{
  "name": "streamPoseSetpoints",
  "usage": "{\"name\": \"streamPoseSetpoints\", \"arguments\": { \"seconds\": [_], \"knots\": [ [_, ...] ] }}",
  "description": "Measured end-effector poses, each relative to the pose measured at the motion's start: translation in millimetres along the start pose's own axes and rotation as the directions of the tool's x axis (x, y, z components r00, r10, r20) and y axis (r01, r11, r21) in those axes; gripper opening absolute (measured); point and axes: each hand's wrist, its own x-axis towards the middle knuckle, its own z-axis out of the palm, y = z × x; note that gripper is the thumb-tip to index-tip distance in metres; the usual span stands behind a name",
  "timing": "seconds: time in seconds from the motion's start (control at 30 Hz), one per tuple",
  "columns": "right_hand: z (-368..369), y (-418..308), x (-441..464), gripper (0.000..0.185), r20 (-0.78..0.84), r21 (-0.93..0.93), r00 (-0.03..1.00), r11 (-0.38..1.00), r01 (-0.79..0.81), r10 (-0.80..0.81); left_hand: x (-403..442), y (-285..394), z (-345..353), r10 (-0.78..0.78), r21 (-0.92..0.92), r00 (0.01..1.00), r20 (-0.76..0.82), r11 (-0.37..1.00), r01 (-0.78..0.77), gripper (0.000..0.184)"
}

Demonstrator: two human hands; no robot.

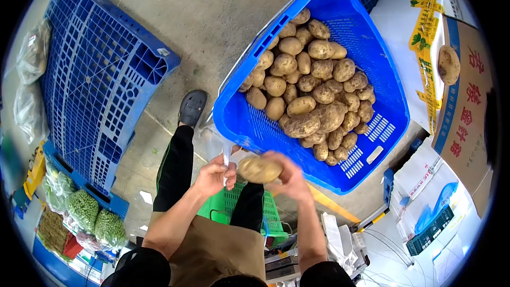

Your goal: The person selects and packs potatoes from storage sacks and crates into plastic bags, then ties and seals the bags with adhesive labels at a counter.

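Observation:
My left hand is closed, its fingers pinching the edge of a thin clear plastic bag. Just right of it, my right hand grips a large potato, slightly blurred by motion. The potato is close to the bag, but I cannot tell whether they touch. Beyond both hands, a big blue plastic basket stands tilted and holds a heap of brown, dirt-marked potatoes. Much of the bag is hidden or too transparent to make out.
A blue pallet is at the left. Bags of green bitter melons lie below it. At the right, one potato rests on a cardboard box beside a white taped box. A green crate is beneath me.

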Motion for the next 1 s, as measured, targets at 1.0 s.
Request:
{"name": "streamPoseSetpoints", "arguments": {
  "seconds": [1.0],
  "knots": [
    [48, 121, -10, 0.078, -0.276, 0.719, 0.960, 0.674, 0.169, 0.054, -22, 7, 2, -0.087, -0.143, 0.976, 0.198, 0.983, 0.116, 0.087]
  ]
}}
